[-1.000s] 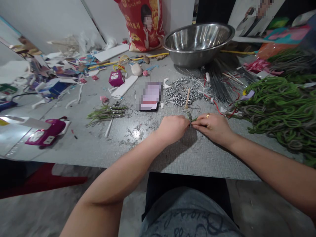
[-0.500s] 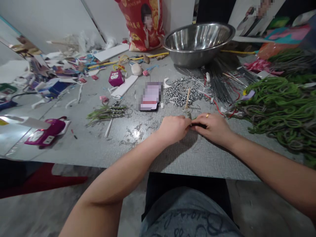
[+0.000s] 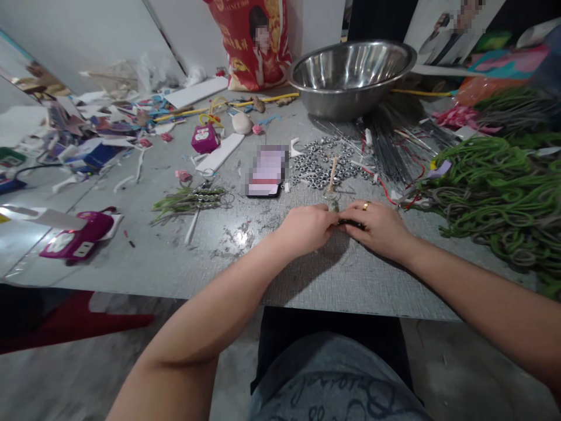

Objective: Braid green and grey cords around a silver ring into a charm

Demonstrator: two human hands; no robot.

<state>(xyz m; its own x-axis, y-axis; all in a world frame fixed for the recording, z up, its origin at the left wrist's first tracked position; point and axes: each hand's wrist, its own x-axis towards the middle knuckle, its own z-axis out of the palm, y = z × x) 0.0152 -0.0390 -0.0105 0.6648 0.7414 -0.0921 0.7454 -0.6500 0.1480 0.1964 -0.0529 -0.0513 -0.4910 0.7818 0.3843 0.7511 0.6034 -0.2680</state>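
My left hand (image 3: 304,227) and my right hand (image 3: 376,227) meet knuckle to knuckle on the grey table (image 3: 307,275), both closed in a pinch on a small wire piece with metal nuts (image 3: 335,206) that pokes out above the fingers. Most of that piece is hidden inside the hands. A gold ring shows on my right hand. Just beyond the hands lies a heap of small metal nuts (image 3: 324,164) with a wooden stick (image 3: 332,175) standing in it. A finished bundle of green wire and nuts (image 3: 193,200) lies to the left.
A steel bowl (image 3: 350,73) stands at the back. Thin metal wires (image 3: 390,149) and a big pile of green cords (image 3: 495,193) fill the right side. A phone (image 3: 265,171) lies mid-table, purple gadgets (image 3: 74,238) and paper scraps on the left, a red bag (image 3: 254,41) behind.
My hands have closed in tighter on the small piece, so less of it shows. The right hand has turned slightly. Everything else on the table stays put.
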